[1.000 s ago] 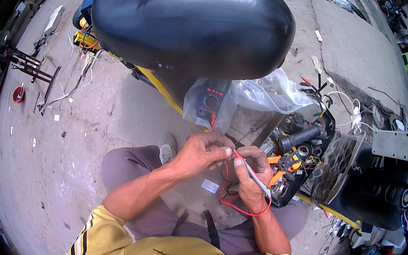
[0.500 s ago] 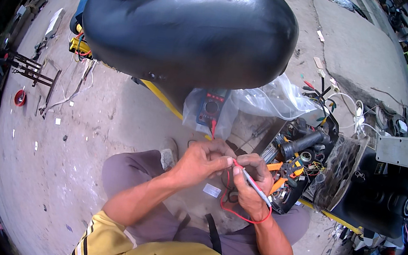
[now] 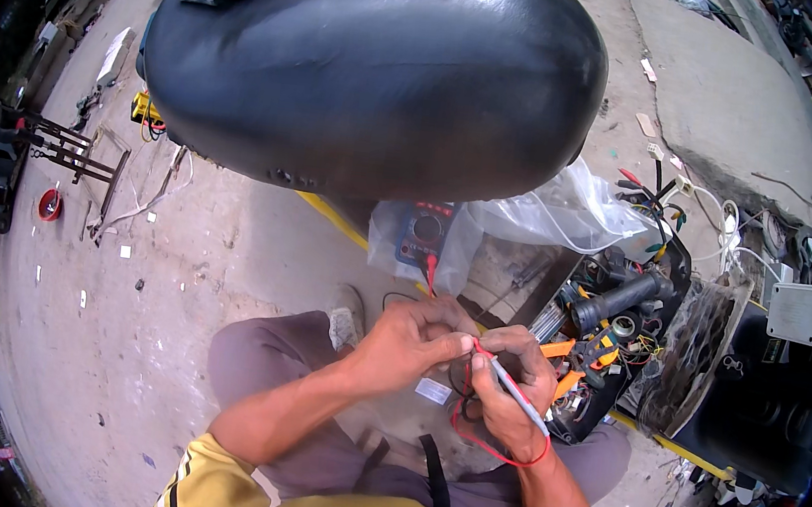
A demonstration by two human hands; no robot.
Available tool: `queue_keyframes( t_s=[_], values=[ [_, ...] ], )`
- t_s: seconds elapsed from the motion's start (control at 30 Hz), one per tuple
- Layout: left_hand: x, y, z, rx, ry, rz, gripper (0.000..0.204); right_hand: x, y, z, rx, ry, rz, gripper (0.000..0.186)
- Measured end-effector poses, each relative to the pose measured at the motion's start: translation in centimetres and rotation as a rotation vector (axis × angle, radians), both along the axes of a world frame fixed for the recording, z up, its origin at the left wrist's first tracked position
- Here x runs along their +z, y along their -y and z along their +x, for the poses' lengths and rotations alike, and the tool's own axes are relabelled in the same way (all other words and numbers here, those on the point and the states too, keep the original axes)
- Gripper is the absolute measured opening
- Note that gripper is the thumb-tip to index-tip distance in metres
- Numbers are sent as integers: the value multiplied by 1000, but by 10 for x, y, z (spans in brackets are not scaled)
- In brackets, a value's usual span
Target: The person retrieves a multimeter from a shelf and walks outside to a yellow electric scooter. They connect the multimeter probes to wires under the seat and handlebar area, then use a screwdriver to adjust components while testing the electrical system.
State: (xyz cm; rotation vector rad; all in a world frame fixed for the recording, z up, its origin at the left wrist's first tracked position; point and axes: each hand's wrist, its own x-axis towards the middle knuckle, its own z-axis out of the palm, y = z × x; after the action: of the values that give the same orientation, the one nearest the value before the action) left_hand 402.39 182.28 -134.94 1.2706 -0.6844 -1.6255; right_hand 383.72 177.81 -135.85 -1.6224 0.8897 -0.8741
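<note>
Plainly, the grey probe [image 3: 522,399] lies across the right hand [image 3: 514,391], slanting from its red end down between 4 and 5 o'clock. Both hands are closed: the right curls round the probe's body, while the left hand [image 3: 408,342] pinches at the red end, its exact grip too small to tell. A red lead [image 3: 495,457] loops below, toward 6 o'clock. Forearms come in from 7 and 5 o'clock, nearly meeting at the fingertips. The multimeter [image 3: 427,230] sits at 11 o'clock.
</note>
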Motion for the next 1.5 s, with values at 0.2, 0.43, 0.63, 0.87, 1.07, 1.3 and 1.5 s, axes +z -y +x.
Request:
queue_keyframes(
  t_s=[0.2,0.43,0.63,0.87,1.07,1.3,1.5],
  values=[
    [4,1,-1,6,-4,6,16,-2,1,0,0,5,-30,20],
    [-10,3,-1,-11,-73,35,21,-3,-3,-2,-19,159,258,18],
    [-7,5,0,-60,-61,13,21,-6,-5,-5,-43,157,269,16],
    [-9,5,1,-80,-48,0,26,-1,-6,-2,-67,163,273,15],
    [-8,2,-2,-84,-17,0,25,1,-8,-3,-71,106,227,15],
    [-5,-11,-6,-67,-11,-27,24,2,-19,-7,-78,67,258,14],
    [-2,-24,-10,-57,-10,-36,22,18,-31,-5,-74,46,244,15]
  ],
)
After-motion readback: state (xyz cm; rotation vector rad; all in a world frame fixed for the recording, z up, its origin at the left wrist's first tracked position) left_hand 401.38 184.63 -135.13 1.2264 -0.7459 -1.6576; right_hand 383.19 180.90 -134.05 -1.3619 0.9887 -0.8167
